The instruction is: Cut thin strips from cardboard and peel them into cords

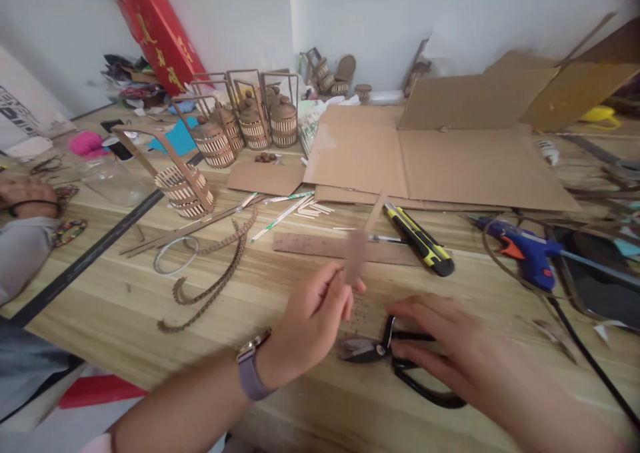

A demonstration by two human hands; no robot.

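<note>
My left hand (320, 299), with a watch on its wrist, pinches a thin brown strip (356, 256) that points up and away, blurred by motion. A narrower pale end of the strip sticks out at its top. Low over the table to the right, my right hand (445, 339) has its fingers around the black handles of a pair of scissors (373, 351). The scissors' blades point left, below my left hand. Beyond the hands lie a flat brown strip (310, 245) with marks on it and a yellow-and-black utility knife (420, 239).
A blue glue gun (525, 249) with its cord lies at right. Cardboard sheets (360, 153) cover the back. Small slatted baskets with tall handles (215, 143) stand at back left, one nearer (183, 189). Curved braided strips (225, 273) lie left; another person's hand (30, 196) rests at far left.
</note>
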